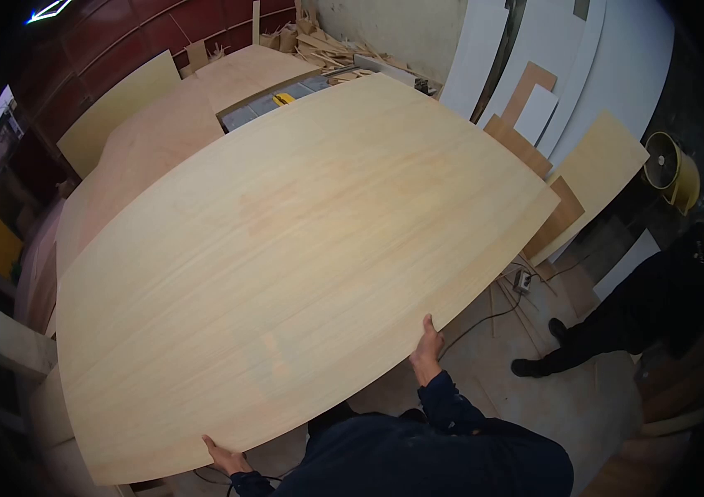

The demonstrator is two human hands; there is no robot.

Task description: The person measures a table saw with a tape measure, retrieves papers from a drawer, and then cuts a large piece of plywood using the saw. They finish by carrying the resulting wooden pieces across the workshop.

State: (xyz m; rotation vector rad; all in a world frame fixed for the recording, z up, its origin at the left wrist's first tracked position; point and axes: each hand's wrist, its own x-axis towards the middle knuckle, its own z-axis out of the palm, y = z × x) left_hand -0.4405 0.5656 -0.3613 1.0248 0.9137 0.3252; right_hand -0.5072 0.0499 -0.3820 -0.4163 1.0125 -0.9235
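Observation:
A large pale plywood sheet (285, 265) fills the middle of the view, its near edge in front of my body. My left hand (223, 457) grips that edge near the lower left corner, thumb on top and fingers hidden beneath. Farther right along the same edge, my right hand (427, 352) holds the sheet, its thumb lying on the upper face. The sheet's far part reaches over a saw table (273, 103) with a yellow piece (284, 98) on it.
Reddish boards (153, 132) lie beyond the sheet at left. White panels (617, 66) and offcuts lean on the wall at right, near a yellow fan (673, 172). Another person (617, 315) in dark clothes stands at right. A cable with a socket box (522, 282) crosses the floor.

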